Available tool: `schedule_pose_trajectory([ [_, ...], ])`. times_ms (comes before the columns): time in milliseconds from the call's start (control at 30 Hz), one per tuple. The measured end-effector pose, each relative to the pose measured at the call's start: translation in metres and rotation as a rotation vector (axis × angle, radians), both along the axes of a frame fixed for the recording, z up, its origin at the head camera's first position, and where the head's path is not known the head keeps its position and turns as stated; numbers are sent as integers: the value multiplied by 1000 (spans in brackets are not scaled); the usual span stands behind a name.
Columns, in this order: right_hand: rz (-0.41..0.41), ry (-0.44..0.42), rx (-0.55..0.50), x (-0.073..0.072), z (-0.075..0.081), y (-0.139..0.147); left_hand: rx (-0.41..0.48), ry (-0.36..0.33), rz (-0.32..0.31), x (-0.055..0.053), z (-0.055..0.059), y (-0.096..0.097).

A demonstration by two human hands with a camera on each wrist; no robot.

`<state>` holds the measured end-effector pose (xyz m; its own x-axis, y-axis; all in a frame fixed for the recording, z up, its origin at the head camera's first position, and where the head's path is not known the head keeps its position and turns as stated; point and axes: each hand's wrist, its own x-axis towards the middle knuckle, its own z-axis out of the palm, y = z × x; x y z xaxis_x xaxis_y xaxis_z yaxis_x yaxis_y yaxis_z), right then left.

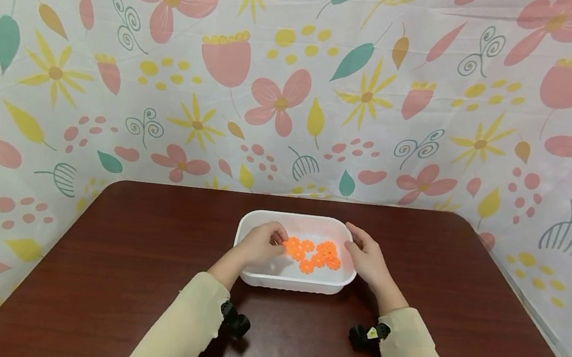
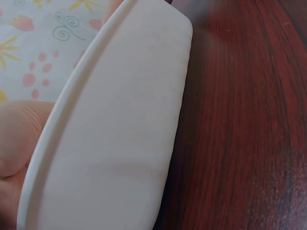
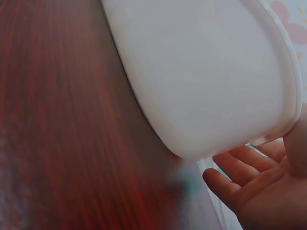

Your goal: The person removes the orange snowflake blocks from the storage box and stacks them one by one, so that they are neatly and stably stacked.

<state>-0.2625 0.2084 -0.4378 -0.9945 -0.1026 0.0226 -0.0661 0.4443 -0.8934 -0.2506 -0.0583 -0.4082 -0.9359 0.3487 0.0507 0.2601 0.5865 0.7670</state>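
A white plastic tub [image 1: 274,281] stands on the table, with several small orange flower-shaped pieces [image 1: 308,266] lying inside, some overlapping. My left hand [image 1: 262,243] reaches over the tub's near left side, its bent fingertips at the leftmost orange pieces. Whether they pinch one is hidden. At the tub's right end my right hand [image 1: 365,260] holds the rim, thumb towards the inside and fingers outside. The right wrist view shows these fingers [image 3: 242,165] beside the tub's end wall. Only part of the left palm [image 2: 19,139] shows behind the rim in the left wrist view.
The dark reddish-brown wooden table [image 1: 110,276] extends around the tub. Behind it hangs a white cloth [image 1: 290,143] printed with flowers and leaves. A small black camera sits on each wrist, below the beige sleeves [image 1: 179,325].
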Motion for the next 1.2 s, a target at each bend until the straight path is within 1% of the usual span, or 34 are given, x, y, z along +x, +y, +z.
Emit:
schedule_pose_trajectory([
  [200, 1, -12, 3, 0, 0, 0, 31, 26, 25, -1, -1, -6],
  [300, 2, -18, 5, 1, 0, 0, 64, 19, 36, 1, -1, -8],
  [433, 6, -10, -6, 2, 0, 0, 92, 5, 51, 4, 3, -12],
  [533, 6, -7, -15, 2, 0, 0, 100, -11, 77, 5, 6, -15],
  [633, 3, -10, -13, 2, 0, 0, 127, -26, 107, 6, 8, -18],
  [800, 0, -14, -10, 2, 0, -1, 198, -10, 147, 9, 11, -27],
  [967, 0, -22, -11, 1, 0, 0, 261, -2, 190, 10, 11, -37],
  [1200, -3, -26, -18, 0, -2, 1, 282, 0, 264, 12, 12, -50],
])
